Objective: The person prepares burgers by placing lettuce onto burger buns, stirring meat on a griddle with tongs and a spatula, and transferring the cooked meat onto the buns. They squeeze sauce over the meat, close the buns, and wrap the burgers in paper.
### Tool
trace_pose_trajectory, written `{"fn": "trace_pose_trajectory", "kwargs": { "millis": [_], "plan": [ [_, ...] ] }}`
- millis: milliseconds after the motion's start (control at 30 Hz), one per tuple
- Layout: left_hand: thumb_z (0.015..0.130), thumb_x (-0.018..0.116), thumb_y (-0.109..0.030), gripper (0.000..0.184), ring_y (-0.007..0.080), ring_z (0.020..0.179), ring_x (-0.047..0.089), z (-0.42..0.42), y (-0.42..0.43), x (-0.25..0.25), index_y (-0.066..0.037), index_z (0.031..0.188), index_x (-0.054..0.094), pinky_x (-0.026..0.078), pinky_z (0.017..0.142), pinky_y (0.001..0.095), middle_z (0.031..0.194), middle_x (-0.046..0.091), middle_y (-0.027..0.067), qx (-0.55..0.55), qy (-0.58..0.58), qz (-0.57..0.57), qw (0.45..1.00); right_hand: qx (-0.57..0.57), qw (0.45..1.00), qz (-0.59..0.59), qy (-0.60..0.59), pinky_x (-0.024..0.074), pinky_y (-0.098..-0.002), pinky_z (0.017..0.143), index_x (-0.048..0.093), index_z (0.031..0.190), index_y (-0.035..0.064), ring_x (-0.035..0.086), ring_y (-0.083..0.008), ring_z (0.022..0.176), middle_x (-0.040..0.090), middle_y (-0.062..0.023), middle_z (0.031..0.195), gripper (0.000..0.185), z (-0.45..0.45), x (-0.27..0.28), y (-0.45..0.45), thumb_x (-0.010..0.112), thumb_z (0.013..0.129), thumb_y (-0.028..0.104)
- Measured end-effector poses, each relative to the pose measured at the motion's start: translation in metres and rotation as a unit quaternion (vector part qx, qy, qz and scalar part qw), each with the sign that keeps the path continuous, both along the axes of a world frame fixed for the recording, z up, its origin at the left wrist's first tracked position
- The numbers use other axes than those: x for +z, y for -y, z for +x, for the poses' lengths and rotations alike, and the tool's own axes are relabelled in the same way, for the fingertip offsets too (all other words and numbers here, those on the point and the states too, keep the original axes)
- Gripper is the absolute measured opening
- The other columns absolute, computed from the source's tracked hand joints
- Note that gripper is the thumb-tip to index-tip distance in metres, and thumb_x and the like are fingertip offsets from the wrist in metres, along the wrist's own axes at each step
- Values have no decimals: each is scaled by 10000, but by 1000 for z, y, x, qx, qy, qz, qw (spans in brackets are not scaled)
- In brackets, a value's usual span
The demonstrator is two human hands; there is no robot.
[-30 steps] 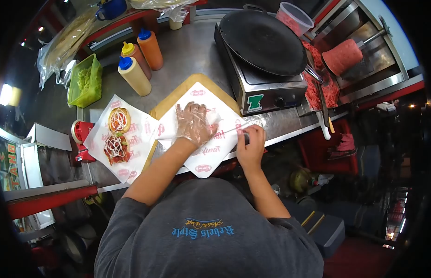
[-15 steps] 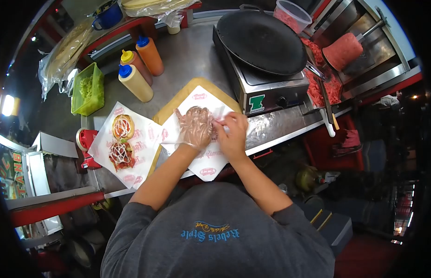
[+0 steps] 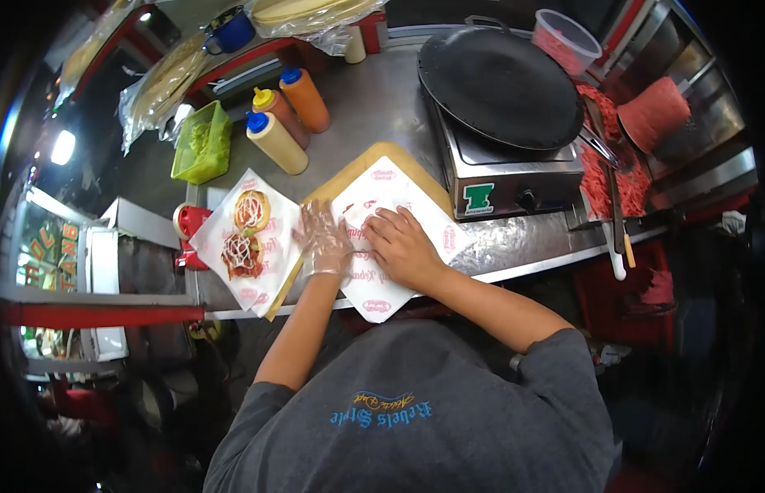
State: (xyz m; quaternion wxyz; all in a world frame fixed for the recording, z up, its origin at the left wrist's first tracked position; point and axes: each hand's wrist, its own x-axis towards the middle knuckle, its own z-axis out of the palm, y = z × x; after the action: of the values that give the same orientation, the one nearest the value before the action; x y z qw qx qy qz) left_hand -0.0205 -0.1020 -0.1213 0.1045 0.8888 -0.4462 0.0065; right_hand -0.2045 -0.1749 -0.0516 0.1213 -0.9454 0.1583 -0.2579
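Printed white paper (image 3: 374, 287) lies over a brown board (image 3: 374, 154) at the counter's front. My left hand (image 3: 323, 238), in a clear plastic glove, rests with fingers spread on the paper's left part. Bare and flat, my right hand (image 3: 403, 246) lies on the middle of the paper, fingers pointing up and left. Neither hand holds anything that I can see. Left of them, another printed sheet (image 3: 271, 275) bears an open bun: a top half (image 3: 251, 211) with red and white sauce, and a filled half (image 3: 242, 255) with white sauce lines.
Three sauce bottles (image 3: 277, 143) stand behind the sheets, beside a green tub of shredded lettuce (image 3: 203, 144). A black pan (image 3: 501, 86) sits on a steel burner (image 3: 514, 177) at right. Beyond it are shredded red meat (image 3: 629, 189) and a knife (image 3: 617, 222). A red device (image 3: 191, 234) stands at left.
My right hand has gone from pinching near the glove to lying flat on the paper. My left hand has shifted toward the paper's left side. The whole view has moved, so the counter appears further right.
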Motion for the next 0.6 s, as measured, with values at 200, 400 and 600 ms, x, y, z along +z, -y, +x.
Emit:
{"fn": "trace_pose_trajectory", "kwargs": {
  "millis": [200,400,600],
  "plan": [
    [922,711,-478,751,391,1412,394,-27,-48,28,-8,1440,438,288,1163,579,1470,444,260,69,-8,-114,991,-7,999,-16,-35,310,-599,1174,662,1271,25,513,-315,1331,637,-120,1284,454,-3,-6,4,727,854,193],
    [872,763,-509,528,387,1051,601,-27,-60,28,-43,1076,620,456,957,498,1032,642,194,103,-46,-50,992,-5,1000,8,-28,252,-660,1182,689,1233,21,519,-317,1312,646,-129,1241,369,3,-6,2,604,898,150],
    [945,687,-485,573,469,981,681,-9,-32,26,45,1158,640,526,869,536,1073,699,301,126,-202,-177,955,-14,999,3,-31,200,-675,1191,716,1178,42,532,-307,1292,651,-135,1224,315,6,-2,5,587,911,148]
  ]
}}
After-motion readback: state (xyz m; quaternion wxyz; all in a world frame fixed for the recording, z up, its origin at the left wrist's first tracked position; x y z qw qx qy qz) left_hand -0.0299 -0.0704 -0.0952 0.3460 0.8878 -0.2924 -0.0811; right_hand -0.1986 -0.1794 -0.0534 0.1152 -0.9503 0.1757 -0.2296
